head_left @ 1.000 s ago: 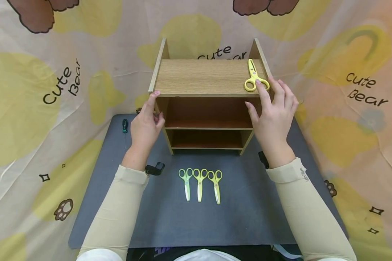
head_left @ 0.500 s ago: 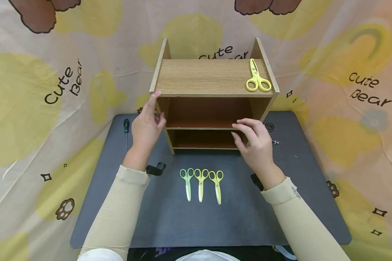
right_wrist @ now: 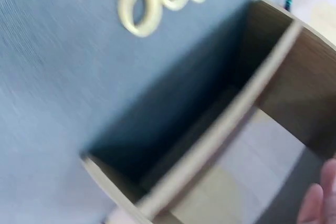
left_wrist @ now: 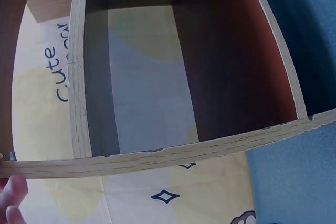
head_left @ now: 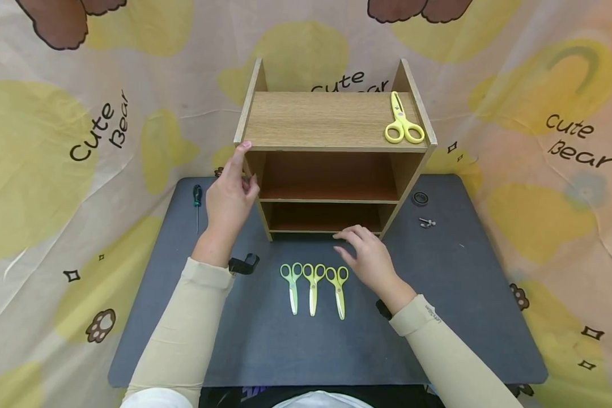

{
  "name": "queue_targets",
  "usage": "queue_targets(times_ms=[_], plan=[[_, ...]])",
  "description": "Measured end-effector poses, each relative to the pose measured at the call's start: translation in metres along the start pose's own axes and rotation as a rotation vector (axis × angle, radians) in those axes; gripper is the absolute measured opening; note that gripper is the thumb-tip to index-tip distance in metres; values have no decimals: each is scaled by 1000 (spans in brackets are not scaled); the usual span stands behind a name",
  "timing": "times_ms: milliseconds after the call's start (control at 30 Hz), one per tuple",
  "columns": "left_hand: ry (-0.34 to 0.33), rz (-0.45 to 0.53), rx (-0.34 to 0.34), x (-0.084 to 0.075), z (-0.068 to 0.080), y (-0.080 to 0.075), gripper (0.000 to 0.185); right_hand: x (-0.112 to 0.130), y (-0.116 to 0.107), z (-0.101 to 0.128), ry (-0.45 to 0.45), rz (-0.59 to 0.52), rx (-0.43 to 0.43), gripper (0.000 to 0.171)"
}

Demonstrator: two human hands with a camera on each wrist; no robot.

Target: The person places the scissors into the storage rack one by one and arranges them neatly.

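Just beside three scissors [head_left: 313, 286] hovers the relaxed right hand [head_left: 369, 260]; left hand [head_left: 228, 195] grips the shelf [head_left: 331, 122].

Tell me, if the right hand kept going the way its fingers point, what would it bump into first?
Probably nothing nearby. The right hand points left across the grey mat, between the wooden shelf and the three scissors. Its height above the mat is unclear.
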State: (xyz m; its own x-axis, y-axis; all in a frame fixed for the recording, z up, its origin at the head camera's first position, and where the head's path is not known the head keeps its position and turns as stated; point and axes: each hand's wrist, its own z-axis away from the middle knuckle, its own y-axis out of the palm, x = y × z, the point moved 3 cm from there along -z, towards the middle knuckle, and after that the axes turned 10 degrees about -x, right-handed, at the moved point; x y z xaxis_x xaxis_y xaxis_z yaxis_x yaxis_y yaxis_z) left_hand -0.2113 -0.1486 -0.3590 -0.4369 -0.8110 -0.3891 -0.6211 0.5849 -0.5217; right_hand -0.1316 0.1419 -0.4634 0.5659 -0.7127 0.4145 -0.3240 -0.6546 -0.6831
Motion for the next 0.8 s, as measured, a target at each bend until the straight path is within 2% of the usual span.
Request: queue_targets(times_ms=[133, 267, 500, 667, 800], plan=[[-6, 1, 2, 0, 1, 0, 65, -9, 21, 18, 152, 39, 155, 29], [-9, 2, 1, 1, 1, 0, 65, -13, 39, 33, 251, 84, 235, 27], [0, 7, -7, 3, 0, 1, 65, -13, 66, 55, 288, 139, 307, 31], [0, 9, -6, 4, 0, 3, 65, -17, 77, 67, 281, 190, 289, 40], [-2, 3, -1, 3, 0, 3, 66, -19, 82, 72, 320, 220, 297, 41]])
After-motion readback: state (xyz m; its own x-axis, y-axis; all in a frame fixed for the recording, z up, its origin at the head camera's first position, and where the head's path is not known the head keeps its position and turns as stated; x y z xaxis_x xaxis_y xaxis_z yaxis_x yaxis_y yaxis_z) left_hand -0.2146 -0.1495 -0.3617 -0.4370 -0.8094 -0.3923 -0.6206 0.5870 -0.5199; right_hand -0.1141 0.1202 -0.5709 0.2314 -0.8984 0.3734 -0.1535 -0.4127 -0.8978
